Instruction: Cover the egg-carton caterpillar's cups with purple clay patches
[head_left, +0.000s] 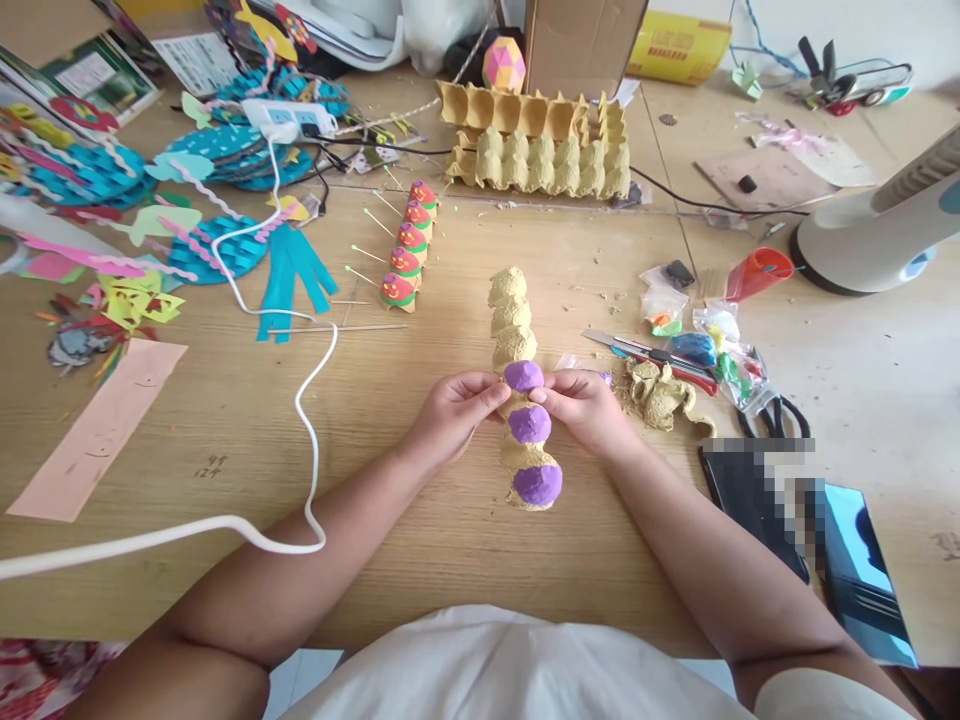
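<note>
Between my two hands is an egg carton strip [517, 318], a single row of bumps pointing away from me. Purple clay [529, 425] caps the three nearest bumps; the farther ones are bare yellowish pulp. My left hand [459, 412] pinches the strip's left side at the third purple bump. On the opposite side, my right hand [583, 405] grips the strip with thumb and fingers at that same bump. Farther off to the left stands a finished caterpillar [409, 248] of carton bumps with red faces and green bands, pins lying beside it.
Right of my hands lie a utility knife [652, 355], torn carton scraps [664, 397], clay packets [694, 350], scissors [784, 415] and a phone [750, 500]. Egg cartons [551, 160] sit at the back. A white cable [304, 400] crosses the left side; a lamp base [847, 245] stands right.
</note>
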